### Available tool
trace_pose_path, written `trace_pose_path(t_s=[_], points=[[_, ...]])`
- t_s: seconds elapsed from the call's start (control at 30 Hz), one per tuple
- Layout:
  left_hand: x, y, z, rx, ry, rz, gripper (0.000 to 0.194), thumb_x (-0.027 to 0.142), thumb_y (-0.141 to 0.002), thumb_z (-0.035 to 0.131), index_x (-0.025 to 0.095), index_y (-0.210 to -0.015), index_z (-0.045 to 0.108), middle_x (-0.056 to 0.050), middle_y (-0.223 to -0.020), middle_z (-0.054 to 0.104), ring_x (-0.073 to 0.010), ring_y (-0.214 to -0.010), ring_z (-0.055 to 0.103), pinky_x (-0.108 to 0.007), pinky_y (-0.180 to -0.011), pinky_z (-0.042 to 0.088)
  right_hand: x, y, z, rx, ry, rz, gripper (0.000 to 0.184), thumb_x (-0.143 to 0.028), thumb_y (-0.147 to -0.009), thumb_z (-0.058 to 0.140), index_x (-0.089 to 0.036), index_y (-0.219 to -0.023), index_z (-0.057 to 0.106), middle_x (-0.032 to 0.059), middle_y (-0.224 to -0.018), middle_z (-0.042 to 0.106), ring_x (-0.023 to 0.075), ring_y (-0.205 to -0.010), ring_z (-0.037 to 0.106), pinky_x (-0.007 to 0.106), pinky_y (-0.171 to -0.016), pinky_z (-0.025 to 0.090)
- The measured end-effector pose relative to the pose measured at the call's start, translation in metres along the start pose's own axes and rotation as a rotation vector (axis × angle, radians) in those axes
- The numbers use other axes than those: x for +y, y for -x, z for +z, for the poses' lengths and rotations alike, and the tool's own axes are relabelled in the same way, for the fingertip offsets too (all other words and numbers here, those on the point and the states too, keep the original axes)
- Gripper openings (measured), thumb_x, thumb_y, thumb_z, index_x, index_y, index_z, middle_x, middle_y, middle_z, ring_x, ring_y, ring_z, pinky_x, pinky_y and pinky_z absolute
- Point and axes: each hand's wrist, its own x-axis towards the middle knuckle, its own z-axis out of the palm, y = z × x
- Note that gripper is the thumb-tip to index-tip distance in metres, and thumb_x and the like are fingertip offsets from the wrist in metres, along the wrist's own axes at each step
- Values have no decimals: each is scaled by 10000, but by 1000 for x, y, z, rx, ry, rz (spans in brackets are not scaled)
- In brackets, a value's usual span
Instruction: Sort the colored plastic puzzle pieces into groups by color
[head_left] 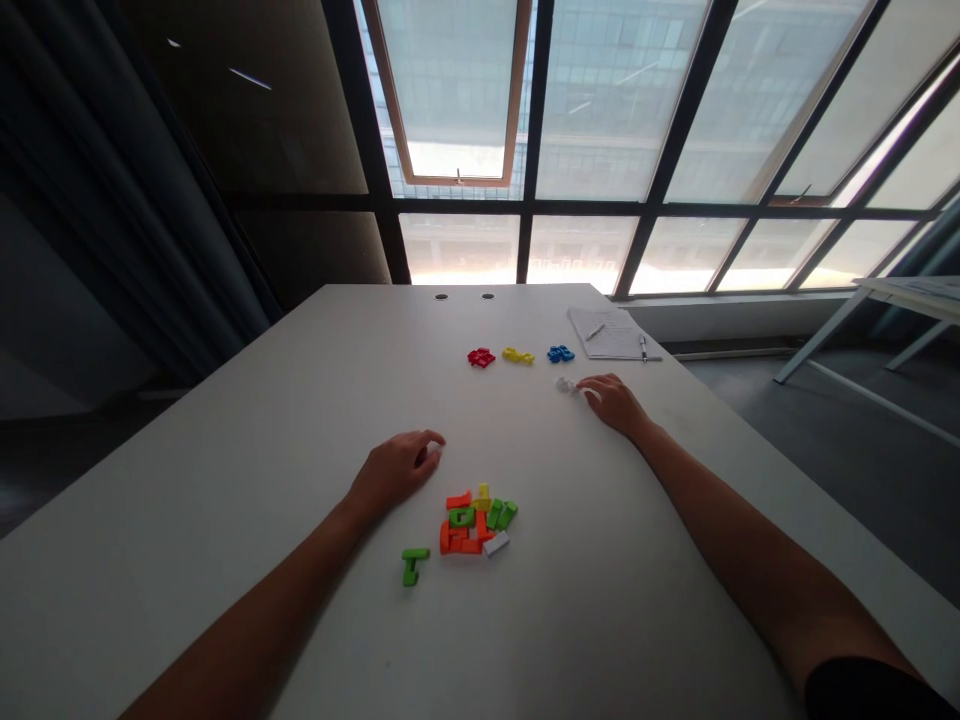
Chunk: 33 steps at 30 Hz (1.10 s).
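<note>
My left hand (396,466) rests over the white table with its fingers curled towards the thumb; a small pale patch shows at the fingertips, too small to name. Just in front of it lies a loose group of plastic pieces: orange pieces (461,546), green pieces (501,515), a yellow piece (483,495) and a white piece (496,544). A green T-shaped piece (411,565) lies apart, nearer to me. Farther off, my right hand (615,404) has its fingers stretched out and thumb apart, fingertips at a small cluster of white pieces (565,385).
Small piles of red pieces (481,357), yellow pieces (518,355) and blue pieces (560,354) form a row farther back on the table (337,350). Papers (611,333) with two pens lie at the right edge. Another table (911,291) stands at far right.
</note>
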Motion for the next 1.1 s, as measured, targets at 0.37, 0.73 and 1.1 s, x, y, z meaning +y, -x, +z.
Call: trace_pose_path(t_s=[0.37, 0.73, 1.1], points=[[2, 1, -1, -4, 5, -8, 324, 429, -1005, 491, 304, -1177, 736, -21, -901, 735, -220, -850, 676, -323, -746, 473, -20, 3, -5, 95, 45, 34, 425, -193, -999, 501, -170, -1377, 694, 138, -1314, 747, 303, -1182, 651, 479, -1036, 514], [0, 2, 0, 8, 22, 1, 327, 430, -1008, 504, 300, -1183, 749, -17, -917, 740, -211, -846, 670, -308, -744, 464, -185, 31, -12, 88, -506, -584, 169, -172, -953, 672, -233, -1105, 709, 61, -1003, 777, 219, -959, 674, 420, -916, 521], [1, 3, -2, 23, 37, 4, 333, 442, -1009, 513, 293, -1184, 754, -12, -893, 728, -196, -810, 655, -308, -729, 463, -241, 53, -29, -125, -458, -864, 89, -222, -937, 715, -229, -1025, 724, 30, -940, 767, 195, -919, 645, 376, -869, 474]])
